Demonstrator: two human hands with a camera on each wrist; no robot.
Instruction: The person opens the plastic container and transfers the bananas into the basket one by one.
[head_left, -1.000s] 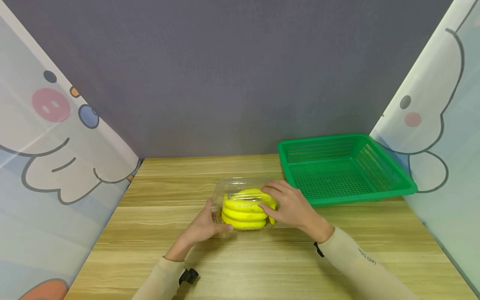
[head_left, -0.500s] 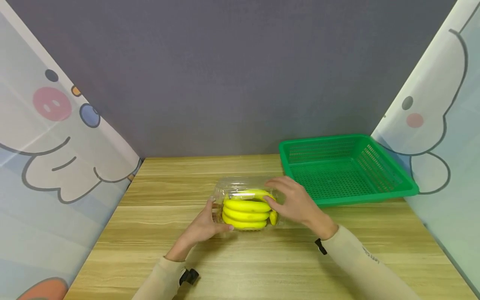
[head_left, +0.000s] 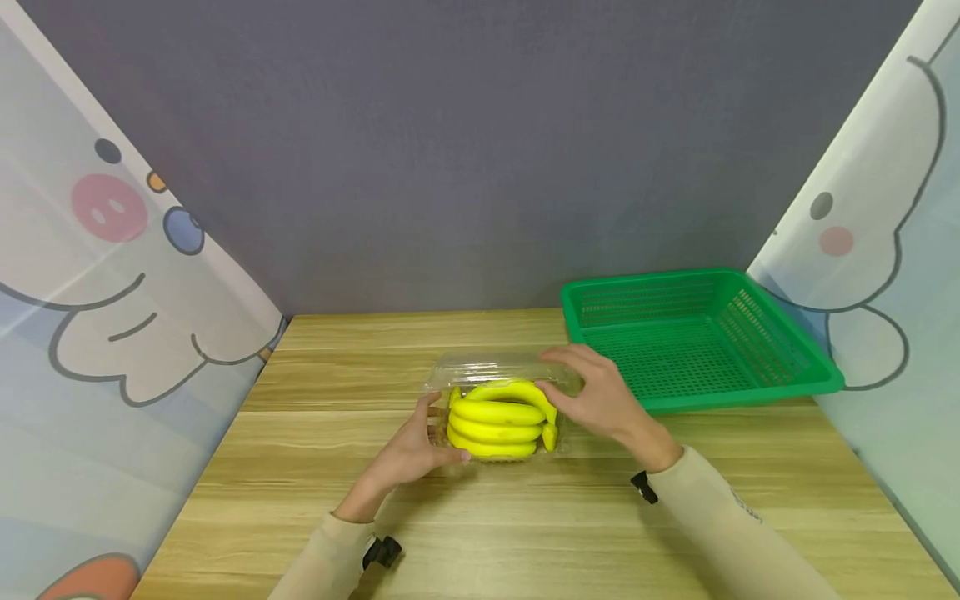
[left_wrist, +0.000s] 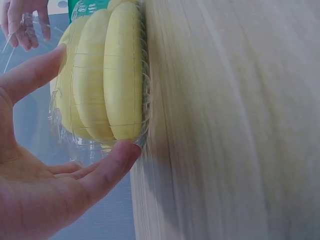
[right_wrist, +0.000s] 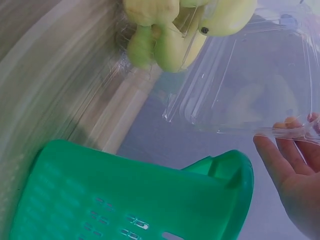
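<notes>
A bunch of yellow bananas (head_left: 495,432) lies in a clear plastic clamshell box (left_wrist: 145,100) on the table. Its transparent lid (head_left: 476,367) stands raised and tilted behind the fruit. My left hand (head_left: 408,448) grips the box's left end, thumb and fingers spread around the corner; in the left wrist view the fingertips (left_wrist: 125,150) are right at the base's edge. On the other side my right hand (head_left: 600,404) pinches the lid's right edge. In the right wrist view the lid (right_wrist: 245,95) stands apart from the bananas (right_wrist: 170,45), whose greenish stem ends show.
A green slotted plastic basket (head_left: 750,394) stands at the back right of the wooden table (head_left: 510,533), close to my right hand. A grey panel (head_left: 480,167) rises behind the table, with cartoon-printed sheets (head_left: 105,292) at both sides.
My right hand has drawn back up and to the right with the lid's edge, so the bananas show more openly. My left hand has kept its place on the box.
</notes>
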